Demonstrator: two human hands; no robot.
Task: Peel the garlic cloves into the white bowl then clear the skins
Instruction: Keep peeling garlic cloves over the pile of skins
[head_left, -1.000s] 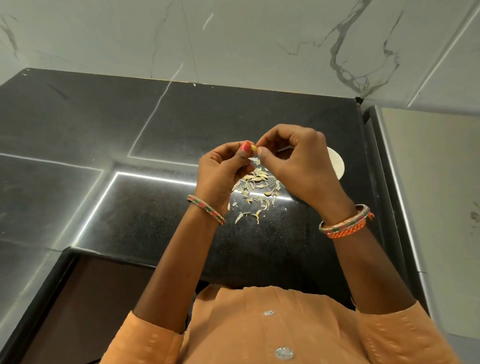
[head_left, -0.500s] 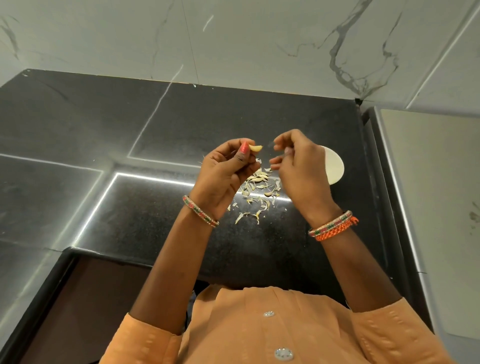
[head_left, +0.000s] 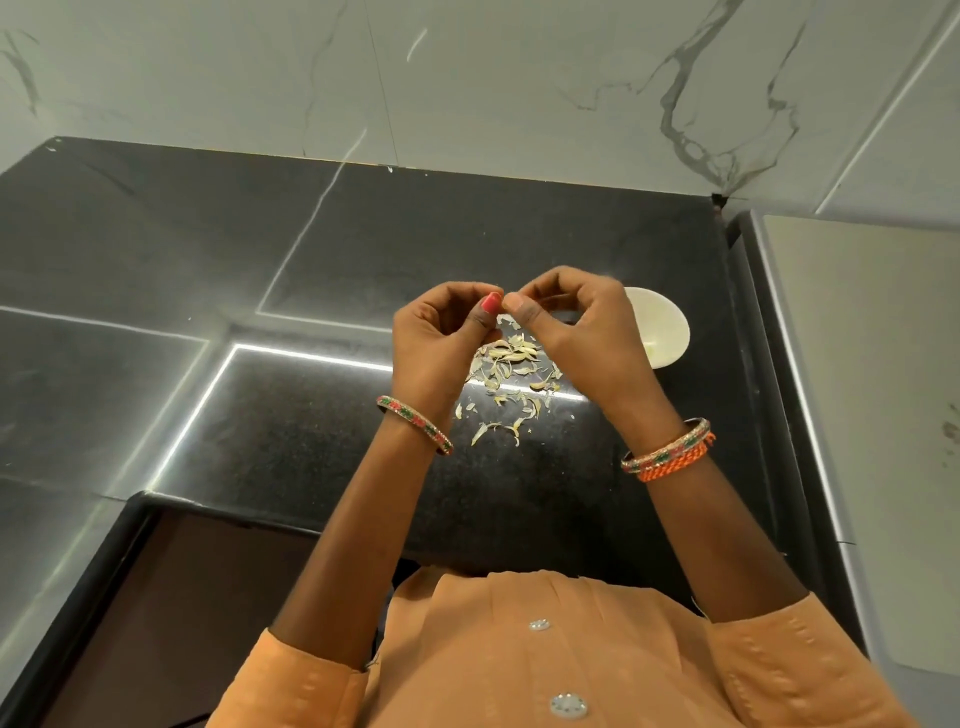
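Black stone bench (head_left: 260, 260) under marbled wall tiles carries a heap of garlic skins (head_left: 506, 379) beside the white bowl (head_left: 667, 332). Above them, left hand (head_left: 441, 343) and right hand (head_left: 582, 332) meet thumb to thumb, fingers curled; whatever they pinch is hidden

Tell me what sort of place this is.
Most likely a home kitchen: a polished black stone countertop set against a marble-look tiled wall, with garlic skins scattered on it beside a small white bowl, and a person's hands peeling over them.
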